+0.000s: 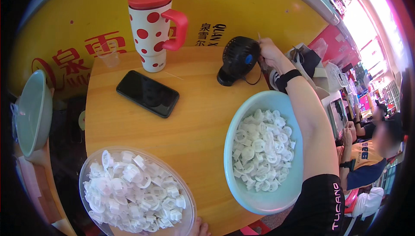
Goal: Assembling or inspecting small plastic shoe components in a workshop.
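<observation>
My right hand [270, 52] reaches across the round wooden table [194, 128] to a small black fan [237, 59]. Its fingers curl against the fan's right rim, and a thin pale sliver sticks up from them. A black band circles that wrist. Under my forearm stands a pale blue bowl [242, 119] full of white plastic clips. Only the fingertips of my left hand [199, 228] show at the bottom edge, next to a clear bowl [86, 171] heaped with the same white clips.
A black phone [148, 93] lies flat mid-table. Behind it stand a white tumbler with red dots [153, 28] and a small clear cup [108, 55]. A green basin [32, 110] sits off the left edge. Another person [367, 158] sits at the right.
</observation>
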A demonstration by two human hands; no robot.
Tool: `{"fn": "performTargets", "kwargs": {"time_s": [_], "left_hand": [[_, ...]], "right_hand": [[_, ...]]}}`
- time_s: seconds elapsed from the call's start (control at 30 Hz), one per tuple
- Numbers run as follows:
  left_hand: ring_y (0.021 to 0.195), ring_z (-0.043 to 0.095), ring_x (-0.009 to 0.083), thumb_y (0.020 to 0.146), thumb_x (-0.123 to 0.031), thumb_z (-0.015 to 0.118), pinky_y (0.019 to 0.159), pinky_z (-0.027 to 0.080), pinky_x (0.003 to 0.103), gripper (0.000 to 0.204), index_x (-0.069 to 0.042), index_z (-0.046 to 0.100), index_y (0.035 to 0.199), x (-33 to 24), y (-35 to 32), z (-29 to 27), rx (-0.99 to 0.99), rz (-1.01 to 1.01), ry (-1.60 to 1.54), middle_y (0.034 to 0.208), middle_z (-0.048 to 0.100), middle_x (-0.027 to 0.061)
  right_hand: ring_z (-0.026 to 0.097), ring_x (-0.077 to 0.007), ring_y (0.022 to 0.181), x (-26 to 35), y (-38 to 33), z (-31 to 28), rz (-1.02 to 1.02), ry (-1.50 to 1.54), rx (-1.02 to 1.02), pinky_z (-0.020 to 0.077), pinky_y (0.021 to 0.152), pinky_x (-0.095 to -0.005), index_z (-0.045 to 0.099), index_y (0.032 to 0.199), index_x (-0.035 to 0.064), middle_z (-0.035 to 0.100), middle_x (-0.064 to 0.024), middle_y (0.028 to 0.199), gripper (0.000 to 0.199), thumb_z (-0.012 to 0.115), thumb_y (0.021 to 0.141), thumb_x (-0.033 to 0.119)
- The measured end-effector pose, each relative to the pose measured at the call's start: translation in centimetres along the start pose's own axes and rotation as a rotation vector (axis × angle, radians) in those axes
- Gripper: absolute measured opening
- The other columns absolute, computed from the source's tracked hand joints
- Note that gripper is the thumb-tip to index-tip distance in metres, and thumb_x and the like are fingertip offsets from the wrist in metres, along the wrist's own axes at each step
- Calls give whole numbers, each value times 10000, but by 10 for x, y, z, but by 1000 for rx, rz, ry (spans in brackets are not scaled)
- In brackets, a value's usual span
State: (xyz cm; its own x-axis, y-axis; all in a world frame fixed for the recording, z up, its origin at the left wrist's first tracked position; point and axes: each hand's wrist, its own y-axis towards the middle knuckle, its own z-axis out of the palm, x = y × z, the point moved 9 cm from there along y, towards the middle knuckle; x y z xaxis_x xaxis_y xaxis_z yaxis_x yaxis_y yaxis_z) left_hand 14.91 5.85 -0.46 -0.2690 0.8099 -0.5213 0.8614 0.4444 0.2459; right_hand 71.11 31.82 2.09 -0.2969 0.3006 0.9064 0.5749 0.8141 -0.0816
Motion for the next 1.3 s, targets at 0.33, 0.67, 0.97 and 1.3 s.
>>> {"fn": "performTargets", "kwargs": {"time_s": [0.33, 0.67, 0.97, 1.3], "left_hand": [[1221, 481, 378, 851, -162, 615, 968, 432, 525, 290, 33, 647, 1063, -5, -2, -3, -40, 49, 73, 1178, 586, 194], [1251, 452, 367, 858, -174, 618, 989, 421, 502, 293, 20, 645, 1075, -5, -7, 2, -10, 41, 102, 1228, 563, 171], [1218, 469, 376, 843, -163, 627, 987, 427, 499, 300, 44, 640, 1060, -8, -1, -3, -13, 71, 92, 1196, 570, 180], [1187, 488, 382, 833, -130, 625, 977, 441, 491, 287, 61, 633, 1048, -12, 4, -10, -27, 70, 64, 1169, 570, 194]], "right_hand": [[445, -158, 386, -10, -12, 5, 162, -146, -33, 295, 351, -292, 578, 708, 28, 536, -69, 560, 222, 581, 902, 137], [463, -150, 413, 0, -21, -4, 248, -224, -47, 312, 355, -297, 579, 734, 27, 537, -80, 559, 191, 554, 898, 121], [451, -113, 423, 55, -41, -13, 7, -247, -223, 344, 379, -262, 604, 1098, -57, 612, -114, 684, 308, 458, 830, -18], [637, -238, 717, 107, -47, -19, -577, -217, -604, 482, 664, -335, 678, 855, -18, 655, -160, 747, 135, 573, 819, 58]]}}
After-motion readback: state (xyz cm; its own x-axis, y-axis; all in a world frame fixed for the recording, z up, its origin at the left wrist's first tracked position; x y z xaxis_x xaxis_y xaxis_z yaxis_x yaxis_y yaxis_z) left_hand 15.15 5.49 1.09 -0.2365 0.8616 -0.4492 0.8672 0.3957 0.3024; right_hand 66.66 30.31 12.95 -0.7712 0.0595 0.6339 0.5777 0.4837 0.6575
